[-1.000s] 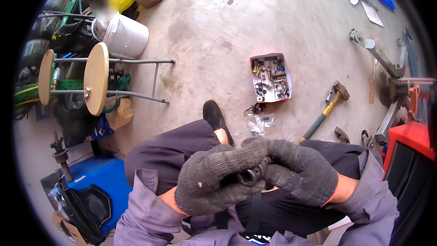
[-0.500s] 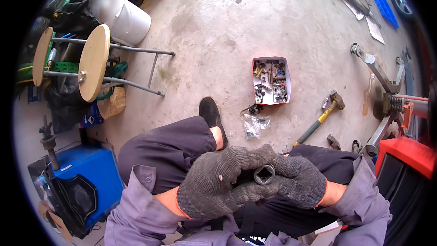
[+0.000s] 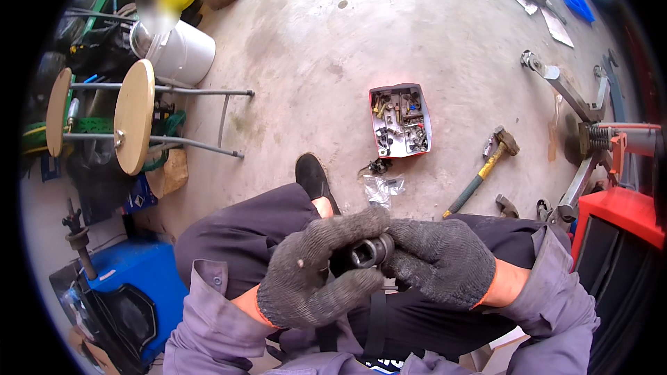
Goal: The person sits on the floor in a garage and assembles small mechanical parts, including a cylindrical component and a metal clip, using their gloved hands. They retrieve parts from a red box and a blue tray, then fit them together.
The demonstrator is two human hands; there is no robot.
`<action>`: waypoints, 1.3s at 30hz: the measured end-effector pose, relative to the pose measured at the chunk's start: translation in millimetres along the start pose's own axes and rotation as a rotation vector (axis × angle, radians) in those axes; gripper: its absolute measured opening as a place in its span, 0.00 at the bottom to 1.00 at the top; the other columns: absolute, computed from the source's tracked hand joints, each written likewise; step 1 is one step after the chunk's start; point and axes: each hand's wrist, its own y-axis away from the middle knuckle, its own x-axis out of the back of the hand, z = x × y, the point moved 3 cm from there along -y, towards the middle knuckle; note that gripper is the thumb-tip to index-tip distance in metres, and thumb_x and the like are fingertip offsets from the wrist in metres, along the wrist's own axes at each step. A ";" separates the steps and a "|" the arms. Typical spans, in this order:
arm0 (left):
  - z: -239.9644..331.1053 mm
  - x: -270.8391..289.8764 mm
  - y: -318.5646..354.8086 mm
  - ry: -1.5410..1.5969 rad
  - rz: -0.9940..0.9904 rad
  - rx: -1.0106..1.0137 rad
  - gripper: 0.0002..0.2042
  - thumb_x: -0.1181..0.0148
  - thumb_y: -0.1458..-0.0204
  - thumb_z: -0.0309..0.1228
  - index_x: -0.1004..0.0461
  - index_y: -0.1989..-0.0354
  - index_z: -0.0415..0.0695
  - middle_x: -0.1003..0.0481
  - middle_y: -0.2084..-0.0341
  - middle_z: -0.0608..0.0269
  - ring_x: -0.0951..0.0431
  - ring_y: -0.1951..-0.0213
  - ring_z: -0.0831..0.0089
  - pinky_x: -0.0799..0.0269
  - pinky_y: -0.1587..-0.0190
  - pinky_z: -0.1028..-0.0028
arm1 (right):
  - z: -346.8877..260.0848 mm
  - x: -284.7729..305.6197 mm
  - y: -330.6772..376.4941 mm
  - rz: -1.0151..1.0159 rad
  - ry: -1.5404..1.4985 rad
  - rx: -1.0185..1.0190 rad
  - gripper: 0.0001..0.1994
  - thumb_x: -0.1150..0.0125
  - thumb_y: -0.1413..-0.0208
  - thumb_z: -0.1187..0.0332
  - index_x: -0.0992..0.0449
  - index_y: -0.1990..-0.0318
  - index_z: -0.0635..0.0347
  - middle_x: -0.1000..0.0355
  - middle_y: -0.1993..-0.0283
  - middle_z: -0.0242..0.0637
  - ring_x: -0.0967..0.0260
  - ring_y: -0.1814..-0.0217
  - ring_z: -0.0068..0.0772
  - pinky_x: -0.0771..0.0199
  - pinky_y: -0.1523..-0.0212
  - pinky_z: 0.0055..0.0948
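Observation:
Both my hands wear dark grey knitted gloves and meet above my lap. Between them is a dark metal socket (image 3: 379,248), its square opening turned up toward the left. My left hand (image 3: 306,274) curls around the socket's left end, with a dark gap inside its bent fingers. From the other side, my right hand (image 3: 445,264) pinches the socket with its fingertips. Part of the socket is hidden behind the gloves.
Ahead on the concrete lies a tray (image 3: 429,132) of bolts and small fittings, with a clear plastic bag (image 3: 381,187) nearby. A hammer (image 3: 486,173) lies to its right. A floor jack (image 3: 583,104), red cabinet (image 3: 618,215), stool (image 3: 135,118) and blue box (image 3: 125,257) stand around me.
The socket has shifted left and slightly up in the view and tilted, so more of its side shows. My right fingertips now sit beside it, and the left fingers have spread a little.

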 end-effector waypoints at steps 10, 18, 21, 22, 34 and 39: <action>7.6 5.1 1.5 -0.218 -0.036 -0.060 0.23 0.35 0.49 0.25 0.29 0.44 0.35 0.21 0.63 0.48 0.17 0.64 0.59 0.22 0.61 0.66 | -1.2 3.8 8.4 0.107 0.234 0.195 0.17 0.40 0.44 0.63 0.24 0.48 0.56 0.24 0.71 0.43 0.26 0.78 0.46 0.27 0.76 0.41; 13.5 0.1 -2.4 -0.099 0.019 -0.116 0.21 0.39 0.47 0.21 0.29 0.43 0.33 0.22 0.61 0.47 0.19 0.60 0.64 0.23 0.57 0.68 | -4.0 5.3 9.4 0.138 0.244 0.231 0.18 0.40 0.45 0.64 0.25 0.48 0.60 0.26 0.75 0.44 0.28 0.81 0.45 0.29 0.79 0.41; 13.3 -1.6 -3.5 -0.106 -0.057 -0.103 0.21 0.40 0.46 0.20 0.30 0.42 0.34 0.22 0.60 0.47 0.19 0.59 0.65 0.24 0.56 0.68 | -3.5 8.8 8.1 0.138 0.245 0.212 0.17 0.40 0.45 0.65 0.25 0.48 0.60 0.26 0.75 0.44 0.28 0.81 0.45 0.29 0.79 0.41; 12.0 0.7 -2.5 -0.096 -0.093 -0.096 0.21 0.40 0.46 0.20 0.31 0.42 0.35 0.23 0.58 0.47 0.20 0.58 0.65 0.24 0.55 0.68 | -7.6 11.2 6.8 0.146 0.251 0.206 0.17 0.40 0.45 0.65 0.24 0.49 0.59 0.26 0.74 0.44 0.27 0.80 0.45 0.29 0.78 0.41; -5.2 -7.9 -1.6 0.341 0.046 0.170 0.26 0.35 0.47 0.24 0.38 0.41 0.36 0.28 0.52 0.53 0.22 0.58 0.66 0.22 0.57 0.68 | -11.1 19.9 9.3 0.178 -0.057 0.148 0.18 0.34 0.45 0.67 0.24 0.46 0.58 0.22 0.55 0.45 0.21 0.55 0.39 0.22 0.55 0.31; -11.9 -15.9 1.3 0.187 0.012 0.289 0.26 0.32 0.51 0.22 0.35 0.44 0.36 0.28 0.49 0.52 0.24 0.51 0.67 0.25 0.49 0.67 | -5.0 3.4 22.5 0.238 -0.007 0.171 0.17 0.36 0.44 0.67 0.26 0.47 0.56 0.23 0.58 0.46 0.22 0.59 0.49 0.22 0.58 0.38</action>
